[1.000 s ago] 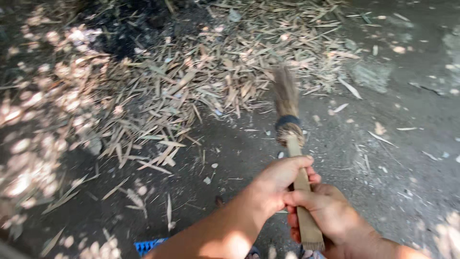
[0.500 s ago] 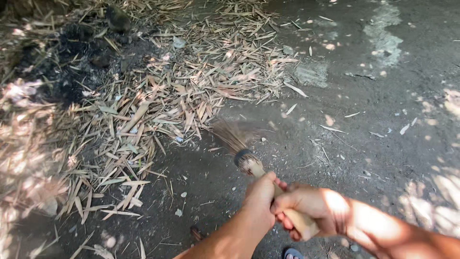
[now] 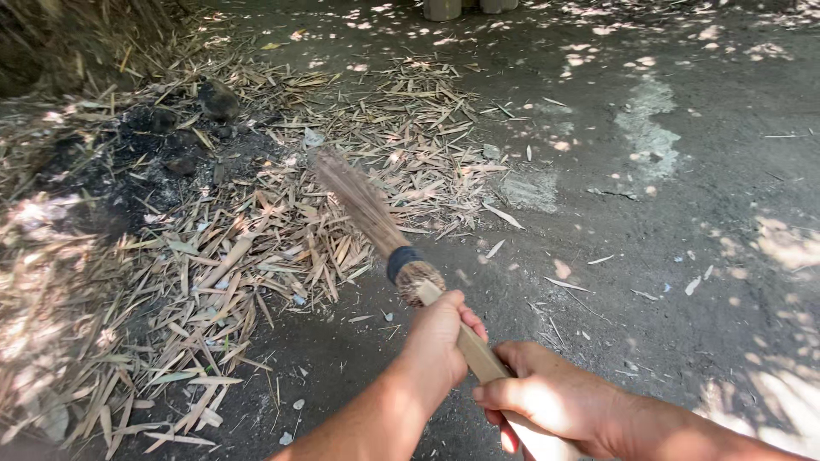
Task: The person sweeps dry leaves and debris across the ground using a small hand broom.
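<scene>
- While I sweep, both my hands are closed round the wooden handle of the broom: left hand high, just under the dark binding, right hand lower, toward five o'clock.
- All my fingers are wrapped tight on the handle; none are spread.
- Its bristles point to eleven o'clock, over the edge of the heap of dry leaves.
- I judge I'm mid-stroke; the next pass calls for catching the stray leaves at two o'clock on the dirt ground.

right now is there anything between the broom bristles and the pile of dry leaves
Nothing visible. The broom, gripped by the left hand and right hand, already has its bristles over the near edge of the dry leaf pile.
</scene>
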